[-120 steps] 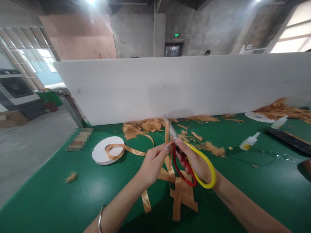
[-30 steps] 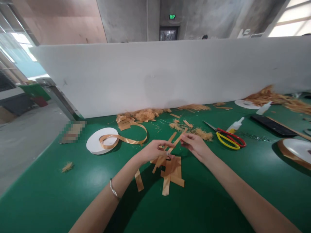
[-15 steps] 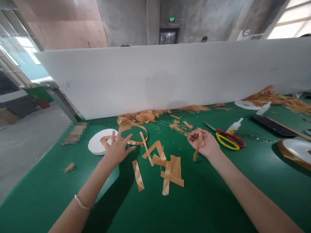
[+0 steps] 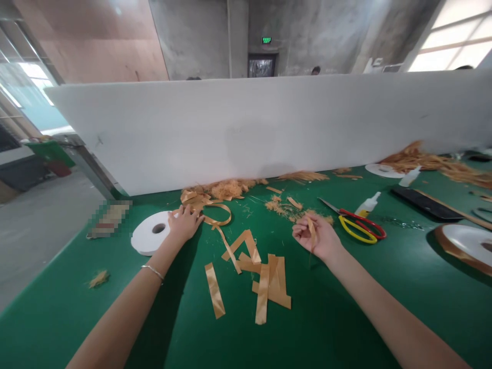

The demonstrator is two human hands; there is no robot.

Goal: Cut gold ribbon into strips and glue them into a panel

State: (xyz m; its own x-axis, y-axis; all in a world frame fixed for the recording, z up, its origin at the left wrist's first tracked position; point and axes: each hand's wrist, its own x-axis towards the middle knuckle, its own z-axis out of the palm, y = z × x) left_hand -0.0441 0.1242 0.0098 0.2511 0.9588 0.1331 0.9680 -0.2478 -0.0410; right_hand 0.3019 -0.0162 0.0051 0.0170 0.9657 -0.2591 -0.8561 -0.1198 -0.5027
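Note:
My left hand (image 4: 184, 224) lies at the right edge of a white roll (image 4: 144, 236), fingers stretched out over tan ribbon. From there a curled length of tan ribbon (image 4: 225, 223) loops to the right, and its narrow end hangs down toward the cut pieces. Palm up, my right hand (image 4: 321, 238) is closed on a short ribbon strip (image 4: 311, 231), which stands out between the fingers. Between the hands lie several cut ribbon pieces (image 4: 262, 292), some overlapping, with a single piece (image 4: 214, 290) apart on the left.
Scissors (image 4: 359, 228) with red and yellow handles lie right of my right hand, near a glue bottle (image 4: 368, 205). A black phone (image 4: 423, 203) and a ribbon roll (image 4: 467, 243) are farther right. Frayed fibres (image 4: 230, 188) line the white partition (image 4: 246, 128) behind.
My left hand has come down, its fingers less spread. The ribbon that lay over the white roll has shifted right, baring the roll's core. My right hand still holds its strip.

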